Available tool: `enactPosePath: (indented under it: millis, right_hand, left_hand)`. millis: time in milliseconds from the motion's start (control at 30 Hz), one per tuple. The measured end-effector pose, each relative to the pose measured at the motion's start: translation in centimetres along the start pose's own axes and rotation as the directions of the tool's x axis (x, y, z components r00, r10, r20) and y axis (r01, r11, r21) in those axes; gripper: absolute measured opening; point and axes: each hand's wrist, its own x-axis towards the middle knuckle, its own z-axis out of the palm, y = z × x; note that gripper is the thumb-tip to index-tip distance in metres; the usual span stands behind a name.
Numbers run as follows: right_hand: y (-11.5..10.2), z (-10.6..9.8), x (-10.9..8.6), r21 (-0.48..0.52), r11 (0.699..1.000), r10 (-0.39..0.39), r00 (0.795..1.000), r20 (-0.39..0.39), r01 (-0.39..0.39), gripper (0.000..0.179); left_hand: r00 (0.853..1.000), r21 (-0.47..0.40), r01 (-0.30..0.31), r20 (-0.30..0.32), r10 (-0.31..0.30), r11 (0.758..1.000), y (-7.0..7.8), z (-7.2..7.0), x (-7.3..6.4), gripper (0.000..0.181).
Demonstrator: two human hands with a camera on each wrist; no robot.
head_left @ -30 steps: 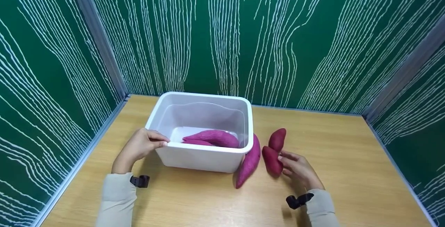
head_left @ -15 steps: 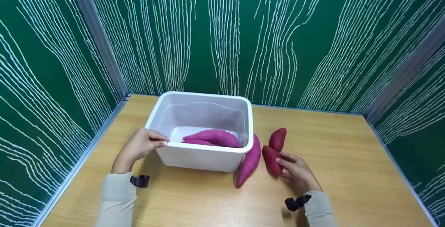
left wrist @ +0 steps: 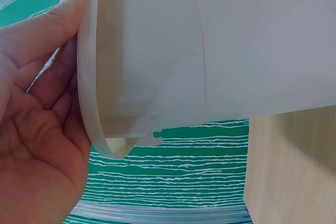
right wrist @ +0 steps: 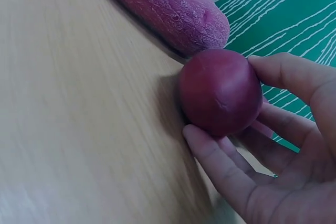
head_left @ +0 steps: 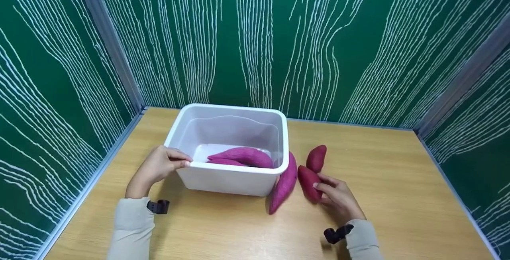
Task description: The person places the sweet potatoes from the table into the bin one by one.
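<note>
My left hand pinches the front left rim of a white plastic bin; the left wrist view shows the thumb and fingers at that rim. Inside the bin lie two purple sweet potatoes, one partly hidden by the front wall. My right hand grips a small dark red sweet potato by its right side, thumb on one side and fingers on the other, low over the table. Just behind it lies another small red sweet potato. A long purple sweet potato rests against the bin's right side.
The wooden table is enclosed by green panels with white wavy lines, joined by grey metal posts. Each wrist wears a black camera, such as the right one.
The right thumb has slid further over the front red sweet potato, and the hand has closed around it. The left hand stays on the bin rim. The head view has shifted slightly.
</note>
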Motion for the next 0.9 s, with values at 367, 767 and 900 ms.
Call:
enactPosePath:
  millis: [367, 767, 900]
  right_hand:
    - [0.66, 0.27, 0.07, 0.092, 0.996, -0.019, 0.999, -0.030, 0.021, 0.064]
    - [0.46, 0.79, 0.04, 0.004, 1.000, -0.017, 0.994, -0.109, 0.017, 0.065]
    - [0.62, 0.91, 0.06, 0.009, 1.000, -0.010, 0.992, -0.125, 0.011, 0.064]
  left_hand:
    - [1.000, 0.017, -0.025, -0.017, 0.025, 1.000, -0.19, -0.01, 0.06, 0.011]
    - [1.000, 0.005, 0.020, 0.001, -0.020, 1.000, 0.03, -0.16, 0.13, 0.014]
    - [1.000, -0.003, 0.027, 0.006, -0.027, 1.000, 0.02, -0.04, 0.10, 0.014]
